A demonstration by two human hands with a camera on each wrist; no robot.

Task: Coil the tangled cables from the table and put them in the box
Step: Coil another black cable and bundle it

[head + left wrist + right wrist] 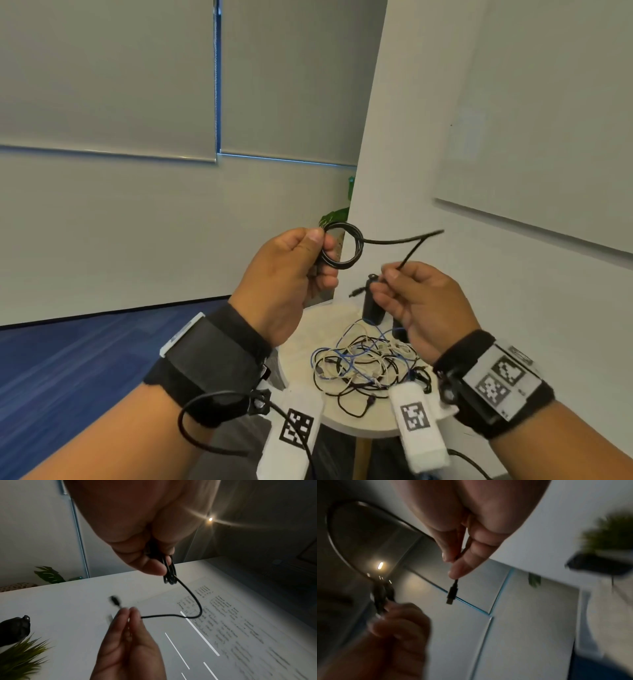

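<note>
Hidden or unclear: box not seen in any view; most of the round table (346, 421) cut off behind wrists and forearm bands; right wrist view smeared, loops there only a dark blur.
Left hand (291, 270): raised above the table, thumb and curled fingers closed round a small coil of the black cable (342, 245); in the left wrist view the loops run out between thumb and fingers (154, 566).
Right hand (421, 301): right of and a little lower than the left, pinching the cable's free end between thumb and forefinger; other fingers folded.
Cable run: from the coil a loose arc swings right, bends sharply, then drops to the right hand's pinch.
Plug (452, 595): sticking out just past the right fingertips (458, 570), hanging free, touching nothing else.
Tangled cables (363, 363): black, white and blue strands heaped on the table, below and between the hands, well apart from the held coil.
Dark cylinders (373, 305): at the table's far edge, partly covered by the right hand; kind not clear.
In the way: white marker bands on the forearms overlapping the table's near rim.
Around: grey blinds far left, whiteboard on the right wall, green leaves (334, 216) behind the coil, blue carpet on the left.
</note>
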